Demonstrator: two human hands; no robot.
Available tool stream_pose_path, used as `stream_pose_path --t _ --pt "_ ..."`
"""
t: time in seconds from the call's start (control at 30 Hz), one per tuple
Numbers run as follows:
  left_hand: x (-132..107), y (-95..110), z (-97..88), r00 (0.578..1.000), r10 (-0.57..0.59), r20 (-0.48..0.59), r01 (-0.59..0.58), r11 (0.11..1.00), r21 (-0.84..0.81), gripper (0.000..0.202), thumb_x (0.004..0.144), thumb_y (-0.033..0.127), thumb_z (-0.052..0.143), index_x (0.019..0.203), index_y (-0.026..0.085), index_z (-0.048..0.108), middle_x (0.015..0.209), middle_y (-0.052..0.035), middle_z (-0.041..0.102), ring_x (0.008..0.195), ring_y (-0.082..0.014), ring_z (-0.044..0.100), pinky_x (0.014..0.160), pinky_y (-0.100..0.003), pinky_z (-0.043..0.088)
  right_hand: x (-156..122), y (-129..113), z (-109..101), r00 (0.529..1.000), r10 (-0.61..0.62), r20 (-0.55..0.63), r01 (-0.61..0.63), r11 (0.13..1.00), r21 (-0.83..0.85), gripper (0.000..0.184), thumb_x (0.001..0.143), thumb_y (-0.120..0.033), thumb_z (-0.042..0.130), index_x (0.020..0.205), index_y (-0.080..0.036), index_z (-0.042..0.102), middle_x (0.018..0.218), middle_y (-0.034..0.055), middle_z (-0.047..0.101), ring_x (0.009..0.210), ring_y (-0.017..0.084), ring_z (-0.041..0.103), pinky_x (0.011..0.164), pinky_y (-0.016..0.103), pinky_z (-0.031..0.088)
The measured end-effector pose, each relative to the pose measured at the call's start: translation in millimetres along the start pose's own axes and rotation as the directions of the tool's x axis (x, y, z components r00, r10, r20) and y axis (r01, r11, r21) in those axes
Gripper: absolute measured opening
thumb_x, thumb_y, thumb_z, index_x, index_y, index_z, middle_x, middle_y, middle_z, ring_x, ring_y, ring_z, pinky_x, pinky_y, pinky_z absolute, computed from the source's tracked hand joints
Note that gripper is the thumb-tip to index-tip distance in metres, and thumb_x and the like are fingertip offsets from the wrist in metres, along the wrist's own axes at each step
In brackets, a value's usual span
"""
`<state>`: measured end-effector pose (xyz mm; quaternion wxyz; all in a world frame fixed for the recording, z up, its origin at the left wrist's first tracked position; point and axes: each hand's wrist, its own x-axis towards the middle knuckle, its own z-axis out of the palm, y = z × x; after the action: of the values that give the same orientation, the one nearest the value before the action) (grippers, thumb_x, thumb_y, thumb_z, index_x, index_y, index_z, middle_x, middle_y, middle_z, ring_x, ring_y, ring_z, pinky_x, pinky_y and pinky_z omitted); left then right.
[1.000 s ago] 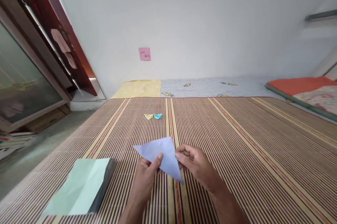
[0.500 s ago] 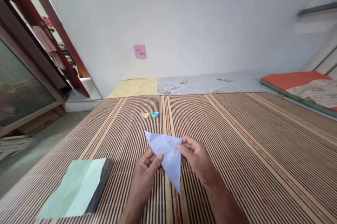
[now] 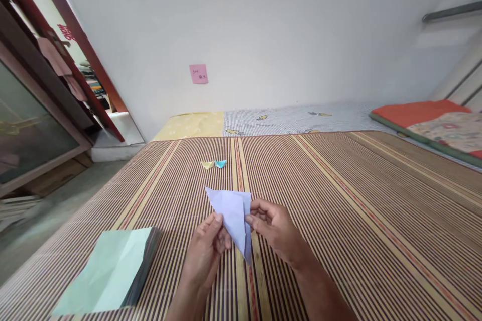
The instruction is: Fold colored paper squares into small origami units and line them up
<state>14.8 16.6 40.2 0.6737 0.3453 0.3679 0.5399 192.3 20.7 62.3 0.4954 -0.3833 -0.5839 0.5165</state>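
Note:
A lavender sheet of paper (image 3: 232,210), folded into a triangle, is held between my hands above the striped mat. My left hand (image 3: 209,240) pinches its lower left edge, thumb on top. On the right side, my right hand (image 3: 273,223) grips the paper's edge between thumb and fingers; there the two layers stand slightly apart. Farther off on the mat lie two small folded paper pieces, one yellow (image 3: 207,165) and one blue (image 3: 220,164), side by side.
A stack of paper with a light green sheet (image 3: 109,265) on top lies at the left on the striped mat (image 3: 339,240). Along the wall runs patterned cloth (image 3: 278,120). A folded orange quilt (image 3: 422,110) lies at the far right. A pink note (image 3: 199,74) sticks to the wall.
The paper's top layer has come apart from the layer beneath at the right side, and its shape looks narrower. My right hand has moved slightly left and down with the edge.

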Motion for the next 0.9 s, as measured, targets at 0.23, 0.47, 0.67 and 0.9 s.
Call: stream_pose_path --t 0.23,0.47,0.67,0.9 --pt "-7.0 -3.7 10.8 0.995 0.092 0.033 -0.097 0.972 0.213 0.039 0.078 0.043 0.081 0.107 0.020 0.069 0.093 -0.0060 0.073 0.077 -0.0177 0.064 0.071 -0.026 0.051 0.9 10.5 8.3 0.969 -0.022 -0.247 0.002 0.997 -0.080 0.019 0.087 -0.027 0.067 0.075 -0.020 0.055 0.063 -0.0052 0.052 0.056 0.012 0.051 0.052 0.022 0.041" --pt "-9.7 -8.1 11.7 0.965 0.120 -0.232 -0.076 0.979 0.187 0.056 0.084 0.053 0.071 0.126 0.016 0.066 0.118 -0.0146 0.076 0.105 -0.0324 0.071 0.088 -0.039 0.056 -5.4 -2.1 5.6 1.000 0.005 -0.026 -0.005 1.000 0.005 0.009 0.089 -0.026 0.065 0.094 -0.019 0.062 0.079 -0.0003 0.063 0.072 0.016 0.061 0.064 0.025 0.050" --pt "-8.3 -1.4 10.5 0.960 0.003 -0.279 -0.020 0.998 -0.059 0.054 0.081 0.040 0.079 0.127 0.014 0.065 0.110 -0.0138 0.079 0.103 -0.0316 0.074 0.085 -0.037 0.060 -1.9 0.5 -7.8 0.990 -0.020 -0.136 0.005 0.994 -0.105 0.021 0.092 -0.034 0.063 0.080 -0.018 0.061 0.067 -0.0029 0.053 0.061 0.013 0.048 0.053 0.023 0.038" --pt "-1.3 11.1 12.6 0.940 -0.168 -0.298 0.034 0.913 -0.407 0.026 0.091 0.012 0.059 0.116 0.011 0.067 0.102 -0.0145 0.080 0.101 -0.0273 0.076 0.091 -0.036 0.061 -3.4 -2.3 -15.8 0.997 0.062 -0.047 -0.063 0.998 -0.021 0.016 0.091 -0.031 0.061 0.090 -0.017 0.069 0.074 -0.0007 0.061 0.063 0.014 0.056 0.058 0.024 0.045"
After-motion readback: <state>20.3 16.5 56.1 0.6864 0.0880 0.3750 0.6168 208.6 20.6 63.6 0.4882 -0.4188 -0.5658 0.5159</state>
